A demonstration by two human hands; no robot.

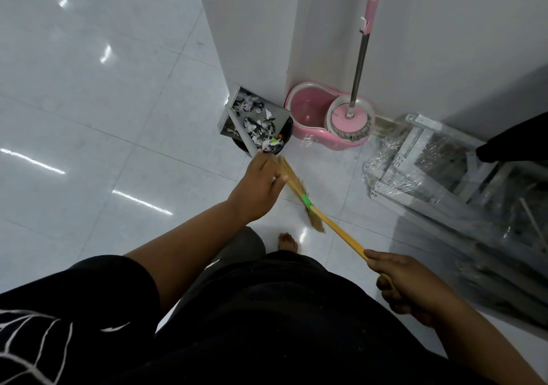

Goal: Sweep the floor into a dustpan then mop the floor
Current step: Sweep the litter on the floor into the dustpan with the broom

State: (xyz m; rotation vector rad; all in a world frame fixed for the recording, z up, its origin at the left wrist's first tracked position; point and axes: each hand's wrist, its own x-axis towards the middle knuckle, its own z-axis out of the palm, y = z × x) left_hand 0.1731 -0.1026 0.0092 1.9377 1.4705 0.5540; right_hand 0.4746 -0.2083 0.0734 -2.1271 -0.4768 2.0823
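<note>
A grey metal dustpan [234, 117] full of torn paper scraps is tilted over a black bin [281, 139] at the foot of a white wall corner. My left hand [259, 185] grips the dustpan's handle end, reaching forward. My right hand [406, 283] grips the yellow handle of a straw broom [323, 218] with a green band; its bristles point toward the dustpan, just behind my left hand. A pink mop bucket [308, 108] stands against the wall, with the pink mop [351, 119] resting in its spinner and the steel pole rising up.
Glossy white floor tiles [103, 117] stretch to the left. A plastic-wrapped metal frame [439, 165] lies on the floor at right. A white pillar [252, 28] rises behind the bin. My bare foot [287, 243] stands near the broom.
</note>
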